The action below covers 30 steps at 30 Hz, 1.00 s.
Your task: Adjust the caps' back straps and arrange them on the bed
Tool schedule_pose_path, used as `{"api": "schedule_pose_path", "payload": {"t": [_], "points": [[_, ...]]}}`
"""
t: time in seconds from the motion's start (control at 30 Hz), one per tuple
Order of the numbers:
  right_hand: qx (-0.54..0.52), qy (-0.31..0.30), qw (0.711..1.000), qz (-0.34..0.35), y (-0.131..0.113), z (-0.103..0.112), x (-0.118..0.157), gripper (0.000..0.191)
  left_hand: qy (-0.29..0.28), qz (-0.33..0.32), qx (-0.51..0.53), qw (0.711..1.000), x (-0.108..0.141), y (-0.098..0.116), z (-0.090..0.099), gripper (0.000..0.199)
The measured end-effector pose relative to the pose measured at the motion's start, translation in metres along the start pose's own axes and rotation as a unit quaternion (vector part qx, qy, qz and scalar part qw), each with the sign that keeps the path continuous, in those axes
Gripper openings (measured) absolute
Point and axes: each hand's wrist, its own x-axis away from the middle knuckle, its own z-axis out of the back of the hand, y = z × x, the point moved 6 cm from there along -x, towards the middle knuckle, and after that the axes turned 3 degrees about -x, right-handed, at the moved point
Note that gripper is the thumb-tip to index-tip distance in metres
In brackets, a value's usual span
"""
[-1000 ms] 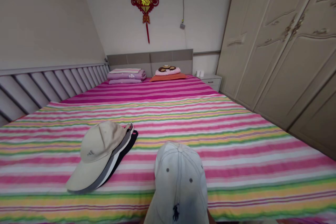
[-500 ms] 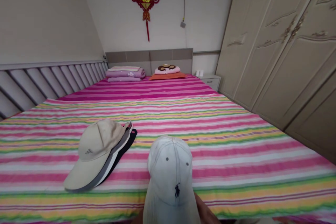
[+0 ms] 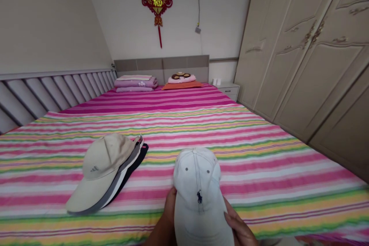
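Observation:
A white baseball cap (image 3: 198, 184) with a small dark horse-rider emblem is held between my two hands at the near edge of the bed, brim toward me. My left hand (image 3: 170, 207) grips its left side, with the fingers partly hidden behind the cap. On the opposite side, my right hand (image 3: 238, 221) has its fingers against the brim's edge. To the left, a nested stack of caps lies on the striped sheet; its top one is a beige cap (image 3: 106, 157), with grey, white and black brims showing beneath.
The bed has a striped sheet (image 3: 259, 169). Folded purple bedding (image 3: 135, 83) and a pink folded item (image 3: 181, 79) sit by the headboard (image 3: 184, 65). A slatted rail (image 3: 57, 88) runs along the left; a nightstand (image 3: 229, 90) and wardrobe (image 3: 311, 65) stand right.
The white cap has shifted right and tilted slightly, and more of both my hands now shows at its sides. The stacked caps have stayed put; the view has shifted a little.

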Motion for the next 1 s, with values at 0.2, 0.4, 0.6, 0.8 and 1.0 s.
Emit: {"api": "schedule_pose_path", "payload": {"t": [0.2,0.4,0.6,0.8,1.0], "points": [[-0.030,0.002,0.999,-0.040,-0.008,0.003,-0.006,0.028,-0.131,0.082,0.074,0.985,-0.012,0.005,-0.037,0.053],[-0.047,-0.045,0.988,-0.139,0.002,0.002,-0.021,0.044,-0.175,0.112,0.074,0.975,-0.004,0.001,-0.047,0.052],[-0.088,-0.081,0.987,-0.104,-0.003,0.001,-0.026,0.037,-0.163,0.121,0.079,0.976,-0.005,-0.001,-0.040,0.051],[-0.082,-0.050,0.991,-0.095,-0.009,-0.001,-0.026,0.037,-0.144,0.128,0.071,0.979,-0.008,-0.004,-0.040,0.051],[-0.094,-0.003,0.995,-0.019,-0.025,0.017,-0.028,0.029,-0.139,0.148,0.048,0.978,-0.010,-0.006,-0.051,0.055]]}}
